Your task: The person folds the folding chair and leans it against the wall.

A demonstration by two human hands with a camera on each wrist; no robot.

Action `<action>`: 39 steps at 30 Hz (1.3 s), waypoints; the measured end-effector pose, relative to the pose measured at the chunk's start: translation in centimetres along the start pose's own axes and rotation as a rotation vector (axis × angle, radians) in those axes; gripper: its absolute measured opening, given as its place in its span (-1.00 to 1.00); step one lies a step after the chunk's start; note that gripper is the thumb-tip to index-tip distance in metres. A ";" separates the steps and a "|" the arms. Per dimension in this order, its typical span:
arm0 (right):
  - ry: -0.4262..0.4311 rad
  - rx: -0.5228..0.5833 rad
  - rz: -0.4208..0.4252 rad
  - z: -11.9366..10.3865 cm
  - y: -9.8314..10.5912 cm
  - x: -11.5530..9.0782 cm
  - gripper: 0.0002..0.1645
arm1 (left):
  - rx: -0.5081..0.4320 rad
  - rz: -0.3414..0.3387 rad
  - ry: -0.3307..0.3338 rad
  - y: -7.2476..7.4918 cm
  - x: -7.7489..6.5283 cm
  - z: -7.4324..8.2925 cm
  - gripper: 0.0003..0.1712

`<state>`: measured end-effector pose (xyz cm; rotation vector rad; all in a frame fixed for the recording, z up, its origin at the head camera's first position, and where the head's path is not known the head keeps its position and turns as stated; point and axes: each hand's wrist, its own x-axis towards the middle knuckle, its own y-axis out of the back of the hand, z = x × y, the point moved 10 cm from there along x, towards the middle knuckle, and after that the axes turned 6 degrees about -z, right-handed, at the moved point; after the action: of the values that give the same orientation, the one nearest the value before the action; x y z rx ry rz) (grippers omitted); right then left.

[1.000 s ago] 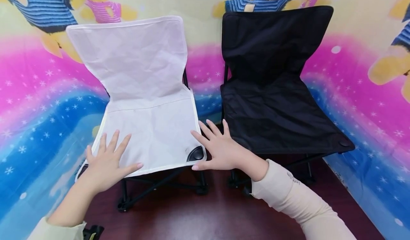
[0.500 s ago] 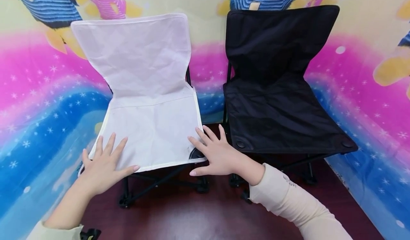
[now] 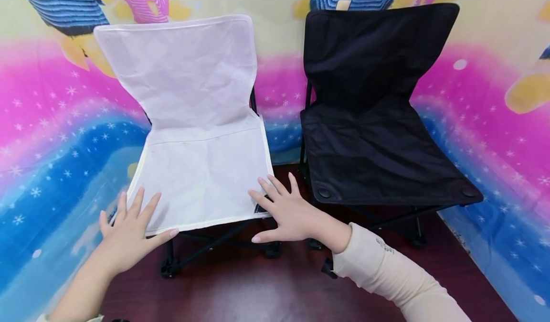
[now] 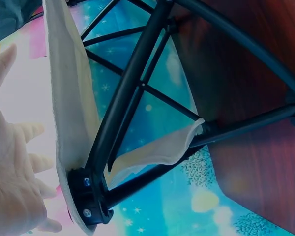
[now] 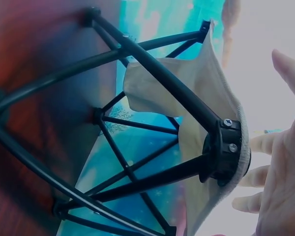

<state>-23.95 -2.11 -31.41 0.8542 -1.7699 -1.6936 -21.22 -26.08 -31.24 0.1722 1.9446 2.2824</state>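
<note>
A white fabric folding chair (image 3: 202, 174) stands opened out on the left in the head view. My left hand (image 3: 129, 238), fingers spread, is over the left front corner of its seat. Over the right front corner is my right hand (image 3: 290, 214), palm down with fingers apart, hiding most of a black corner patch (image 3: 261, 208). Neither hand grips anything. Both wrist views look under the seat at crossed black tubes. The left palm (image 4: 14, 177) and right palm (image 5: 285, 177) lie outside the fabric, near black corner brackets (image 4: 87, 196) (image 5: 228, 152).
Right of the white chair stands a black folding chair (image 3: 374, 155) of the same shape, close by. Printed cloth (image 3: 60, 145) with bears and snowflakes hangs behind and at both sides. The floor (image 3: 240, 293) is dark red and glossy.
Both hands have shifted down toward the seat's front edge, the left one also outward to the left. The right hand now covers more of the black corner patch. The head view has shifted slightly.
</note>
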 end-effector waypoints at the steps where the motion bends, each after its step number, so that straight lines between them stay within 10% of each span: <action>1: 0.000 0.001 0.000 0.0 -0.1 0.0 0.10 | 0.003 0.001 -0.001 -0.1 0.0 -0.1 0.00; 39: 0.104 0.097 0.119 0.5 -1.8 -1.0 -0.10 | -0.072 0.096 -0.019 -1.4 -1.4 -2.9 -0.06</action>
<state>-23.57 -1.01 -33.21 0.8456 -1.8073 -1.4718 -20.32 -28.90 -33.08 0.2831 1.8802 2.3976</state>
